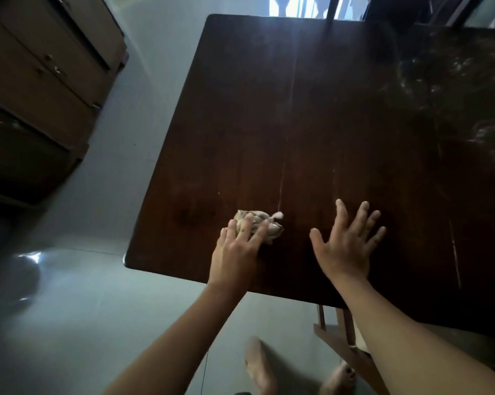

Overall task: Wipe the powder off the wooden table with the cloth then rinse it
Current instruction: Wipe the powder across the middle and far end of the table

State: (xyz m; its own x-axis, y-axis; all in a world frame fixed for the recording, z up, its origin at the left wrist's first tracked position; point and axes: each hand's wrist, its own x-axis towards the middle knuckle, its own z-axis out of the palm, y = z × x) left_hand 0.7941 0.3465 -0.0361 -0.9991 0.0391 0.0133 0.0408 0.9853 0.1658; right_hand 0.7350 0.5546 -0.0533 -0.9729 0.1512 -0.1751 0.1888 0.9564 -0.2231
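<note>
Wiping is judged to be under way: faint pale powder streaks [282,183] are seen on the dark wooden surface [297,109], and rinsing is left to do. Low in the frame's centre, the crumpled cloth [273,228] is pressed down under the fairly straight fingers [259,230] of the left hand [237,248]. The right hand [346,243] is spread flat and empty just beside it.

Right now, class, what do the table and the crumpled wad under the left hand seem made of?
Table: probably wood, dark-stained, faintly glossy; plank seams and light reflection show. Cloth: soft pale fabric, likely; it bunches in folds under the left hand.
</note>
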